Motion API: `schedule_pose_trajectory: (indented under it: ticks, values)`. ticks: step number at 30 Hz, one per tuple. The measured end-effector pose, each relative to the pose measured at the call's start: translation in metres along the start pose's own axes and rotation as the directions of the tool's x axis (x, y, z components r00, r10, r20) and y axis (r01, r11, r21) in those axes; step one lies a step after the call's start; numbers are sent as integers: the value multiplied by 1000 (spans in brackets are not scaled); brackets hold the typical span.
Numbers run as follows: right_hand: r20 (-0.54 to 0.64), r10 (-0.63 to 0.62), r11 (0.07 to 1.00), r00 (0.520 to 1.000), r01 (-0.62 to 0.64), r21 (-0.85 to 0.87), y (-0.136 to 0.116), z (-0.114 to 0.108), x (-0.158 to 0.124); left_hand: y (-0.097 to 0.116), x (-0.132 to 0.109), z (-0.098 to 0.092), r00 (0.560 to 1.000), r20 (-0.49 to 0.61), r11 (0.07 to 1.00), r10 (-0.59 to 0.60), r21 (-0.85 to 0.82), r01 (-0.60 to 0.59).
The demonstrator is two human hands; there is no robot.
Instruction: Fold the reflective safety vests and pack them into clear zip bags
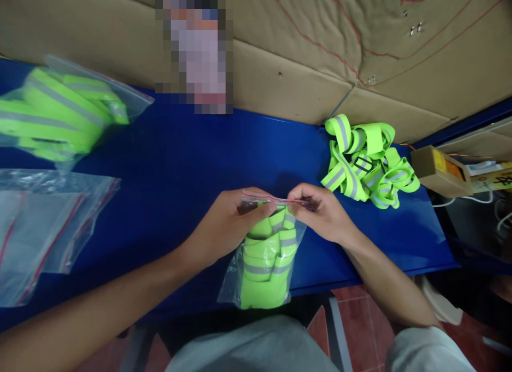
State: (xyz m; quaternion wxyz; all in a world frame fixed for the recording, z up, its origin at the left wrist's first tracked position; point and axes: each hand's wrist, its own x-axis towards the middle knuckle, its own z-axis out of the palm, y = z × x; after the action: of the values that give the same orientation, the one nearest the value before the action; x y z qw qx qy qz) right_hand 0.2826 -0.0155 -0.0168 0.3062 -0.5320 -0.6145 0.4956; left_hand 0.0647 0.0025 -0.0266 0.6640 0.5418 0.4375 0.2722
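Both hands pinch the red-striped top edge of a clear zip bag, which hangs at the table's near edge. Inside it sits a folded neon-yellow reflective strap with grey bands. My left hand grips the left part of the seal, thumb toward me. My right hand is closed on the right part, close to the left thumb. Whether the seal is fastened between the thumbs I cannot tell. A loose heap of similar reflective straps with a black buckle lies beyond my right hand.
Filled bags of yellow straps lie at the far left of the blue table. Nearer are flat zip bags. A cardboard box stands at the right end. Cardboard panels rise along the back.
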Motion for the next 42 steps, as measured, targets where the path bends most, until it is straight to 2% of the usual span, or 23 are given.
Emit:
schedule_pose_trajectory:
  ticks: [3,10,17,21,24,33,36,39,42]
  values:
    - [-2,0,1000,1000,0,16,0,-1,0,-2,1,0,1000,9,1000,23,-15,-23]
    - [93,-4,998,996,-2,60,0,-12,-1,-7,2,1,997,-32,994,74,-76,-77]
    - [18,-16,1000,1000,15,10,1,-6,-2,-12,3,4,1000,-15,967,4,-256,-8]
    - [-28,-57,998,998,57,-12,1,1,-1,-13,3,5,998,-61,986,36,-163,-45]
    - [-6,-72,997,997,72,-28,1,4,0,-13,3,5,996,-50,995,76,-68,-79]
    - [-114,-140,989,984,134,-62,3,1,-1,-3,5,-2,983,-83,986,166,25,-165]
    - [-93,-117,992,989,113,-54,2,1,-1,-2,5,-5,974,-97,978,204,63,-199]
    - [-61,-111,994,992,112,7,2,5,-1,-5,4,-4,972,-119,976,204,107,-191]
    - [-83,-114,992,990,119,51,3,9,-2,-7,4,-3,980,-94,981,175,101,-166]
